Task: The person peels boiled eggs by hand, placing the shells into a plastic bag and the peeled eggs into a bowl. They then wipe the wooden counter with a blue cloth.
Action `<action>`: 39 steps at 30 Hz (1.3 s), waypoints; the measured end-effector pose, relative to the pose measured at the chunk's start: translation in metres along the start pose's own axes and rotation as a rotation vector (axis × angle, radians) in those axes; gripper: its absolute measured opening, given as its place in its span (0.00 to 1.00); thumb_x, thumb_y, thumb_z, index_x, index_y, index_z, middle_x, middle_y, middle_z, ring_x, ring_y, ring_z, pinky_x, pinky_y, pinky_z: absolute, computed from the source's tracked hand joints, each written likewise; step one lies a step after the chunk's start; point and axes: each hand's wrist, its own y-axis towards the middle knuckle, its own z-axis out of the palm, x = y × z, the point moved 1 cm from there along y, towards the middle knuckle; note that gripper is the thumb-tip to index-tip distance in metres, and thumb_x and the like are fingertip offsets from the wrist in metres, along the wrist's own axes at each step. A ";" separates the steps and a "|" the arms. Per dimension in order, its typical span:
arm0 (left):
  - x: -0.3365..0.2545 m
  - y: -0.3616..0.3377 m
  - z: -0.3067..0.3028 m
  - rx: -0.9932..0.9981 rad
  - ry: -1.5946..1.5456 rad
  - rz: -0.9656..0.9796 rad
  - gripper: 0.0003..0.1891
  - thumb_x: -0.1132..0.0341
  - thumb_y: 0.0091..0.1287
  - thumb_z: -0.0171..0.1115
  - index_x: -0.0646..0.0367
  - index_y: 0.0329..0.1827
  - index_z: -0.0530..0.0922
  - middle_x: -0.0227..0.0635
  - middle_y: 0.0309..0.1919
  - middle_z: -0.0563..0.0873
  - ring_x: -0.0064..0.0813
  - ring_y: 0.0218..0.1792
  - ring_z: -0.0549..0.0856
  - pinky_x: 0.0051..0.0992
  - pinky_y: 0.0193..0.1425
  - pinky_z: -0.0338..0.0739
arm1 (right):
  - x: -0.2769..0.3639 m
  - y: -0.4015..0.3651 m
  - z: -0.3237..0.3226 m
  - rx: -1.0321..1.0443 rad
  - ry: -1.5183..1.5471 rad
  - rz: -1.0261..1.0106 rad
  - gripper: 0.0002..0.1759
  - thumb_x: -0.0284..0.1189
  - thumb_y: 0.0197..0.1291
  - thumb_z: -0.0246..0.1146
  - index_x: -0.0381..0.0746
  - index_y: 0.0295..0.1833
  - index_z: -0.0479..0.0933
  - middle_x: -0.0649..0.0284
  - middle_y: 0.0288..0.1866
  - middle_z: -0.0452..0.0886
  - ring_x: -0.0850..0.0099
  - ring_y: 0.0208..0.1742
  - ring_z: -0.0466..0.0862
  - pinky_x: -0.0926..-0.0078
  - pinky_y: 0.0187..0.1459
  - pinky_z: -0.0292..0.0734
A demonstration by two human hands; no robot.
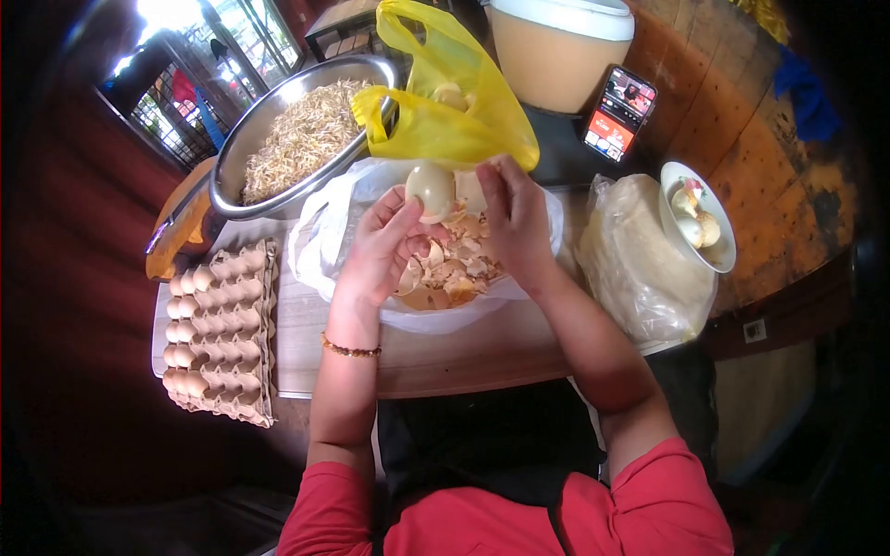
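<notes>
A pale, smooth egg (429, 196), apparently peeled, is held up between the thumb and fingers of my left hand (389, 232). My right hand (513, 208) is beside it on the right, fingers drawn together in a pinch. Whatever those fingertips hold, if anything, I cannot make out. Below both hands lies a white plastic bag (320, 232), spread wide, with a heap of broken eggshells (459, 264) in it. A pale rounded thing (471, 190) shows between the hands, partly hidden.
At left, a cardboard egg tray (246, 320) carries several eggs. Behind are a metal bowl (222, 190) of thin pale strands and a yellow bag (491, 111). A tan bucket (556, 60), lit phone (619, 113), clear plastic bag (640, 269) and white bowl (723, 227) stand right.
</notes>
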 end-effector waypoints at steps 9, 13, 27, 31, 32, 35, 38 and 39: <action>0.004 0.000 -0.005 0.106 -0.190 -0.008 0.21 0.57 0.77 0.49 0.65 0.63 0.69 0.45 0.50 0.84 0.22 0.38 0.85 0.15 0.36 0.78 | -0.008 -0.001 0.004 -0.046 -0.009 -0.090 0.13 0.30 0.72 0.54 0.34 0.34 0.67 0.62 0.22 0.66 0.77 0.26 0.62 0.74 0.29 0.62; 0.000 0.000 -0.002 0.036 -0.223 -0.012 0.20 0.57 0.77 0.49 0.64 0.62 0.70 0.43 0.50 0.84 0.21 0.38 0.84 0.16 0.37 0.78 | -0.010 0.003 -0.001 -0.023 -0.017 -0.041 0.12 0.29 0.71 0.54 0.34 0.34 0.68 0.58 0.24 0.67 0.73 0.26 0.64 0.72 0.29 0.63; 0.000 -0.001 -0.009 0.093 -0.327 0.045 0.17 0.61 0.77 0.49 0.61 0.62 0.70 0.36 0.46 0.84 0.24 0.40 0.84 0.16 0.33 0.76 | -0.019 0.004 0.003 0.059 -0.233 -0.205 0.09 0.29 0.67 0.57 0.33 0.43 0.75 0.48 0.38 0.76 0.49 0.39 0.77 0.59 0.40 0.71; 0.003 0.002 -0.002 0.021 -0.209 0.027 0.17 0.63 0.78 0.47 0.63 0.63 0.68 0.39 0.48 0.83 0.28 0.45 0.86 0.17 0.37 0.79 | -0.004 0.001 0.004 0.069 -0.175 -0.312 0.14 0.31 0.64 0.61 0.32 0.48 0.76 0.49 0.40 0.78 0.51 0.42 0.78 0.58 0.44 0.73; 0.001 0.001 0.004 0.022 -0.209 0.024 0.17 0.63 0.78 0.47 0.63 0.63 0.68 0.39 0.48 0.83 0.28 0.45 0.86 0.17 0.37 0.79 | -0.003 -0.001 0.005 0.110 -0.123 -0.244 0.14 0.32 0.64 0.61 0.32 0.49 0.76 0.50 0.40 0.77 0.52 0.42 0.77 0.59 0.44 0.73; -0.003 0.000 0.016 -0.026 -0.117 -0.006 0.17 0.64 0.78 0.46 0.67 0.62 0.69 0.40 0.50 0.83 0.31 0.48 0.86 0.21 0.41 0.82 | -0.007 -0.002 0.005 0.107 -0.129 -0.206 0.14 0.31 0.65 0.61 0.32 0.51 0.75 0.50 0.39 0.76 0.52 0.41 0.77 0.59 0.43 0.73; 0.000 0.000 0.011 -0.044 -0.101 -0.007 0.18 0.63 0.78 0.46 0.69 0.62 0.69 0.41 0.48 0.84 0.31 0.47 0.86 0.25 0.44 0.84 | -0.006 -0.003 0.006 0.125 -0.169 -0.292 0.16 0.31 0.65 0.60 0.33 0.54 0.74 0.52 0.39 0.74 0.52 0.40 0.77 0.59 0.42 0.73; 0.001 0.001 0.009 -0.034 -0.098 -0.006 0.18 0.63 0.77 0.48 0.69 0.61 0.70 0.41 0.47 0.84 0.30 0.45 0.87 0.24 0.43 0.84 | -0.004 -0.005 0.008 0.130 -0.166 -0.293 0.16 0.31 0.65 0.60 0.33 0.54 0.74 0.52 0.39 0.74 0.52 0.40 0.77 0.59 0.42 0.73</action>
